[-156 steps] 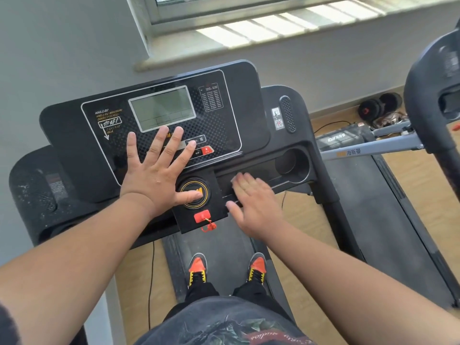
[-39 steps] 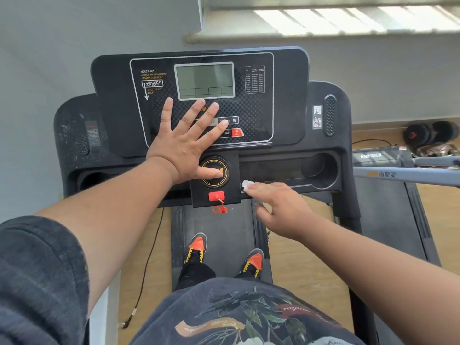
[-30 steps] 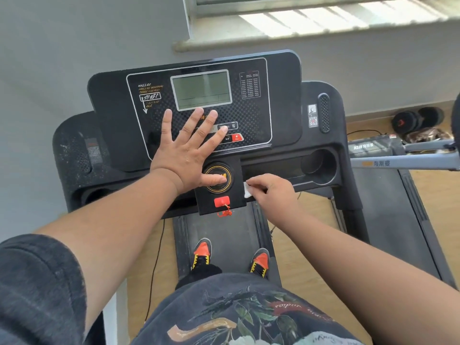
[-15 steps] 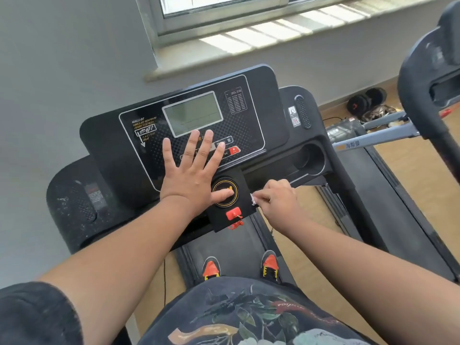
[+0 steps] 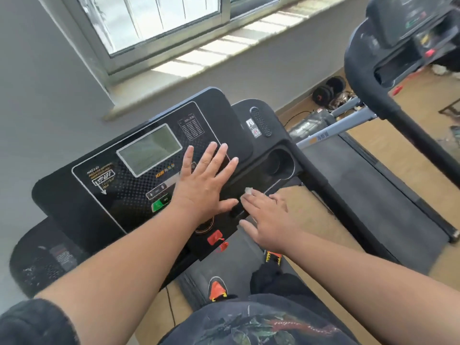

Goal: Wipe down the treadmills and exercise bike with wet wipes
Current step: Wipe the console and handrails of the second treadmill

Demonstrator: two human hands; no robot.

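I stand on a black treadmill, and its console with a grey screen tilts in front of me. My left hand lies flat on the console's right half, fingers spread and straight. My right hand presses a small white wet wipe against the tray ledge just right of the console, fingers stretched out over it. Only a corner of the wipe shows past the fingertips. A round cup holder sits beyond the right hand.
A second treadmill lies to the right, its belt beside mine and its console at the top right. Dumbbells rest on the wooden floor by the wall. A red safety clip hangs below the console.
My left hand slid right across the console, off the dial. My right hand opened out flat over the wipe and moved up onto the tray ledge. The camera tilted.
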